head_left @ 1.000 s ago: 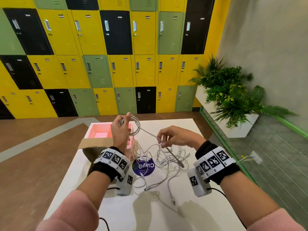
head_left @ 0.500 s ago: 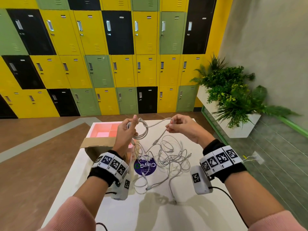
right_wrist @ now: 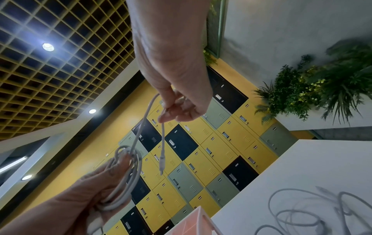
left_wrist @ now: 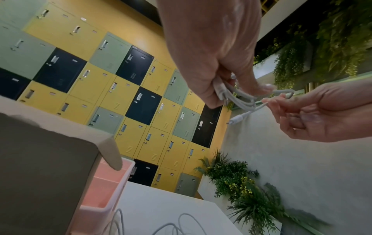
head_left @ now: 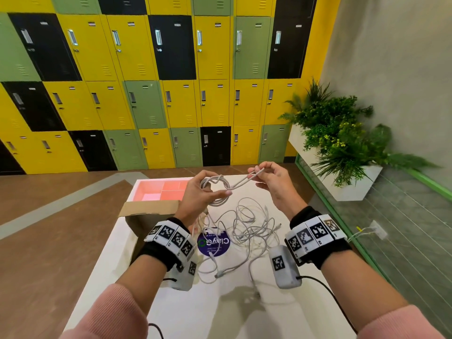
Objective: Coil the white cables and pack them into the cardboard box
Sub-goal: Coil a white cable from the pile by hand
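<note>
My left hand (head_left: 203, 192) grips a coil of white cable (head_left: 217, 189), held up above the table; the coil also shows in the left wrist view (left_wrist: 237, 97) and the right wrist view (right_wrist: 124, 179). My right hand (head_left: 266, 177) pinches the free end of that same cable (head_left: 254, 176), whose plug (right_wrist: 161, 165) hangs loose. A tangle of loose white cables (head_left: 249, 228) lies on the white table (head_left: 171, 314) under my hands. The open cardboard box (head_left: 146, 214) stands at the table's left, by my left wrist.
A pink divided tray (head_left: 163, 189) sits behind the box. A round purple sticker (head_left: 214, 243) lies under the cables. A planter with green plants (head_left: 342, 148) stands to the right, beyond a green-edged glass rail. Lockers cover the far wall.
Both hands have risen from the table with the cable. The right hand drew the slack up and now holds only the short free end next to the coil.
</note>
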Tool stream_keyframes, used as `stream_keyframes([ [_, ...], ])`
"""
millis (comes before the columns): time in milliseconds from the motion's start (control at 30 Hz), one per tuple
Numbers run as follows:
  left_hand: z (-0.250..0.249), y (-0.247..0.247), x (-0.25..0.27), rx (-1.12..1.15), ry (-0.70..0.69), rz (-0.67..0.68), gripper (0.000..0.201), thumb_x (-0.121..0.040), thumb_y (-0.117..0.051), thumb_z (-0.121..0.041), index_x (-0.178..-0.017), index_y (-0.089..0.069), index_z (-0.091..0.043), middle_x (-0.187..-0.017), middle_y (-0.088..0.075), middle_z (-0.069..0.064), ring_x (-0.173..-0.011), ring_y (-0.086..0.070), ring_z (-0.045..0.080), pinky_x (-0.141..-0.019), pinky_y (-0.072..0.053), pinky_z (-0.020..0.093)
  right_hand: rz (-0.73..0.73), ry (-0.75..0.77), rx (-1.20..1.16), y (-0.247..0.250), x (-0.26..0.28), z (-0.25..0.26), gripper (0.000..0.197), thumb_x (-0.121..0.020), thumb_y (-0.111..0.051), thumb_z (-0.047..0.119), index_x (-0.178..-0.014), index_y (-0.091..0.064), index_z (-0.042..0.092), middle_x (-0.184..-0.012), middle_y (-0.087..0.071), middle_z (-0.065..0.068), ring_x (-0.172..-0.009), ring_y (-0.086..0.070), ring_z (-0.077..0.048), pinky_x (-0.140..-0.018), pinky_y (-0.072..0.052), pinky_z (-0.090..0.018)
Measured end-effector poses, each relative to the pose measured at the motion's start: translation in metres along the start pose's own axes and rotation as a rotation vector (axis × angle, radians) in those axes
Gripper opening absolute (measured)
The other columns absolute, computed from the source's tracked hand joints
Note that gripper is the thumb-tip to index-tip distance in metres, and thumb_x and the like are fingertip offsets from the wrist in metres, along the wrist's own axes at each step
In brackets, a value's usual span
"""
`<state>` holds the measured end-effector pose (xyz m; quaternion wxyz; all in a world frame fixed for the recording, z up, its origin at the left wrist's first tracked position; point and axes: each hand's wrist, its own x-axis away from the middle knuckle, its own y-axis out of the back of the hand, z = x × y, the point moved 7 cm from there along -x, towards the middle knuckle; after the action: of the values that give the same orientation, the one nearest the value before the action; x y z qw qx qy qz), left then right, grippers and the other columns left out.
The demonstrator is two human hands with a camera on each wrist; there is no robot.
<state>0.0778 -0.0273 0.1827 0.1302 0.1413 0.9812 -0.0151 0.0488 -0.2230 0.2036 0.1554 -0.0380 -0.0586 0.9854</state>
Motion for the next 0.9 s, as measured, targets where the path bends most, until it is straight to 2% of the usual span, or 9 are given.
stream_keyframes([
  [67,-0.007,0.0,0.0,-0.003,-0.05,-0.022,0.039,-0.065,-0.083,-0.011,-0.095,-0.058,-0.006,-0.045,-0.042,-0.014,-0.041,-0.026,0.002,-0.044,-0.028,0.017,-0.013,-0.013,0.0,0.0,0.001,0.001,0.02,-0.094,-0.053,0.005,-0.08,-0.05,0.019,-0.085,-0.07,0.002,-0.072,-0.066,-0.008,-0.066,-0.042,-0.026],
  [267,-0.008,-0.001,-0.001,0.084,-0.073,-0.116,0.027,-0.072,-0.08,-0.009,-0.09,-0.061,-0.011,-0.059,-0.056,-0.011,-0.047,-0.037,0.005,-0.045,-0.037,0.02,-0.002,-0.14,-0.172,-0.006,0.002,-0.007,0.02,-0.094,-0.053,0.008,-0.08,-0.05,0.022,-0.072,-0.072,0.009,-0.075,-0.066,-0.008,-0.065,-0.035,-0.028],
  [367,-0.004,-0.005,0.0,0.144,-0.039,-0.111,0.03,-0.074,-0.077,-0.009,-0.099,-0.061,-0.008,-0.056,-0.053,-0.011,-0.046,-0.039,0.004,-0.044,-0.037,0.018,0.005,-0.169,-0.297,-0.01,0.003,-0.009,0.021,-0.095,-0.05,0.004,-0.081,-0.049,0.019,-0.072,-0.072,0.006,-0.077,-0.065,-0.012,-0.065,-0.04,-0.024],
  [433,-0.002,-0.005,0.0,0.188,-0.022,-0.108,0.031,-0.073,-0.077,-0.018,-0.1,-0.064,-0.011,-0.068,-0.06,-0.002,-0.058,-0.047,0.009,-0.045,-0.039,0.018,-0.008,-0.186,-0.345,-0.012,0.003,-0.011,0.019,-0.095,-0.05,0.004,-0.081,-0.049,0.017,-0.077,-0.071,0.001,-0.071,-0.067,-0.011,-0.063,-0.045,-0.022],
  [500,0.0,-0.005,-0.002,0.218,-0.009,-0.101,0.027,-0.071,-0.077,-0.022,-0.095,-0.066,-0.015,-0.077,-0.062,0.006,-0.067,-0.05,0.016,-0.046,-0.039,0.019,-0.02,-0.223,-0.364,-0.014,0.003,-0.016,0.019,-0.095,-0.049,0.003,-0.081,-0.048,0.016,-0.071,-0.072,0.002,-0.062,-0.068,-0.007,-0.06,-0.048,-0.02],
  [600,0.0,-0.004,-0.003,0.245,0.005,-0.106,0.021,-0.073,-0.075,-0.016,-0.092,-0.066,-0.013,-0.071,-0.066,-0.001,-0.062,-0.054,0.01,-0.046,-0.038,0.018,-0.028,-0.287,-0.381,-0.018,0.005,-0.023,0.022,-0.095,-0.048,-0.001,-0.081,-0.046,0.016,-0.061,-0.071,0.003,-0.052,-0.067,-0.006,-0.06,-0.046,-0.021],
  [733,0.004,-0.003,-0.005,0.33,0.022,-0.153,0.015,-0.078,-0.071,-0.018,-0.092,-0.066,-0.014,-0.067,-0.062,-0.004,-0.049,-0.047,0.005,-0.044,-0.038,0.017,0.013,-0.335,-0.277,-0.024,0.008,-0.031,0.02,-0.096,-0.047,-0.001,-0.082,-0.05,0.013,-0.076,-0.065,-0.005,-0.051,-0.064,-0.003,-0.055,-0.045,-0.019],
  [833,0.005,-0.002,-0.007,0.322,0.023,-0.174,0.008,-0.085,-0.067,-0.017,-0.092,-0.067,-0.015,-0.064,-0.059,-0.008,-0.045,-0.045,0.004,-0.042,-0.039,0.017,0.07,-0.389,-0.252,-0.031,0.012,-0.039,0.01,-0.096,-0.047,0.0,-0.094,-0.054,0.007,-0.066,-0.068,-0.002,-0.05,-0.063,-0.002,-0.05,-0.047,-0.015],
  [900,0.006,-0.001,-0.007,0.306,0.024,-0.167,0.006,-0.086,-0.067,-0.02,-0.091,-0.068,-0.018,-0.067,-0.059,-0.008,-0.046,-0.045,0.004,-0.04,-0.038,0.018,0.09,-0.416,-0.262,-0.034,0.014,-0.043,0.009,-0.096,-0.047,0.0,-0.094,-0.053,0.007,-0.066,-0.068,-0.003,-0.05,-0.064,-0.003,-0.048,-0.048,-0.015],
])
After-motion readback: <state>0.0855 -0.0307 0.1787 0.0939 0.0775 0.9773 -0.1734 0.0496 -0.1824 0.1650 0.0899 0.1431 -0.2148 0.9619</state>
